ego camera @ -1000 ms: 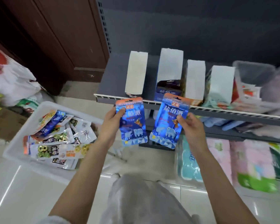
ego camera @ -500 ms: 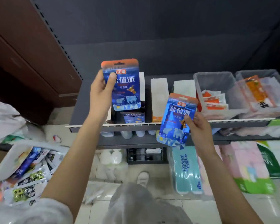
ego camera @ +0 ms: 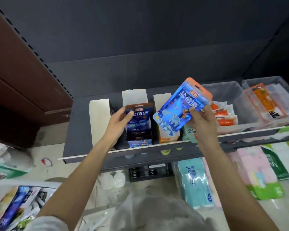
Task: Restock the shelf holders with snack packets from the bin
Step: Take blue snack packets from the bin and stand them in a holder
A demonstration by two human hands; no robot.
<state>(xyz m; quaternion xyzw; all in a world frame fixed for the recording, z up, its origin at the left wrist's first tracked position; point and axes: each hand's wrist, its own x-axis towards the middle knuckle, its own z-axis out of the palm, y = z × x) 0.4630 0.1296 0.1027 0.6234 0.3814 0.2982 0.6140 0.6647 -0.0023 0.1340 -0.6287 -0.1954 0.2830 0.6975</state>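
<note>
My left hand (ego camera: pixel 119 121) grips a blue snack packet with an orange top (ego camera: pixel 139 117) and holds it down inside a blue cardboard holder (ego camera: pixel 138 141) on the grey shelf (ego camera: pixel 77 130). My right hand (ego camera: pixel 201 121) pinches a second, matching blue packet (ego camera: pixel 180 107), tilted above the orange holder (ego camera: pixel 167 139). White-backed holders (ego camera: pixel 98 120) stand in a row along the shelf. The white bin (ego camera: pixel 0 189) with several mixed packets sits on the floor at the lower left.
Clear plastic tubs (ego camera: pixel 227 100) with orange packets fill the shelf's right side. Below the shelf lie tissue packs (ego camera: pixel 194 182) and pink and green packages (ego camera: pixel 257 172). A brown cabinet (ego camera: pixel 23 80) stands to the left. Bags and wrappers litter the floor.
My left hand has lowered its packet from above the shelf into the blue holder. My right hand has raised its packet up over the shelf and tilted it.
</note>
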